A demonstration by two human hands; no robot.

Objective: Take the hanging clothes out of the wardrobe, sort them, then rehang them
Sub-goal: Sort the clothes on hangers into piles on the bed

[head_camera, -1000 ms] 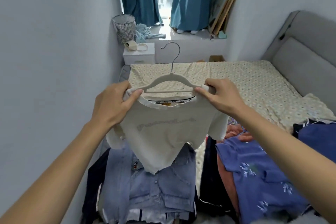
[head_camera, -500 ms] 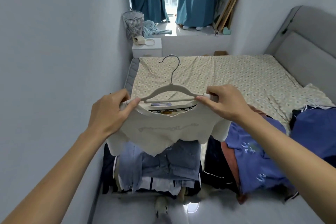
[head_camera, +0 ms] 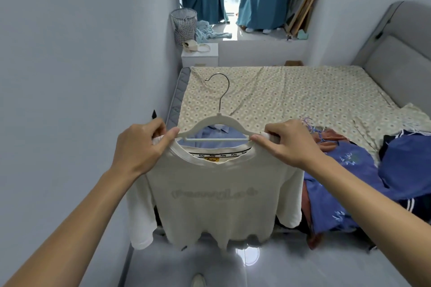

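A cream T-shirt [head_camera: 217, 196] with faint grey lettering hangs on a white hanger [head_camera: 218, 123] that has a metal hook. I hold it up in front of me over the foot of the bed. My left hand [head_camera: 140, 147] pinches the shirt's left shoulder on the hanger end. My right hand [head_camera: 286, 142] pinches the right shoulder on the other end. The wardrobe is out of view.
The bed [head_camera: 291, 93] with a patterned sheet carries a pile of blue and dark clothes [head_camera: 345, 184] at its near right end, plus loose hangers [head_camera: 310, 126]. A wall runs along the left. A white nightstand [head_camera: 200, 56] and a mesh basket [head_camera: 184, 23] stand far back.
The camera has tilted down and pulled back, so the floor shows. The shirt now hangs flatter and fuller, covering the denim clothes that showed below it. Both hands keep their hold.
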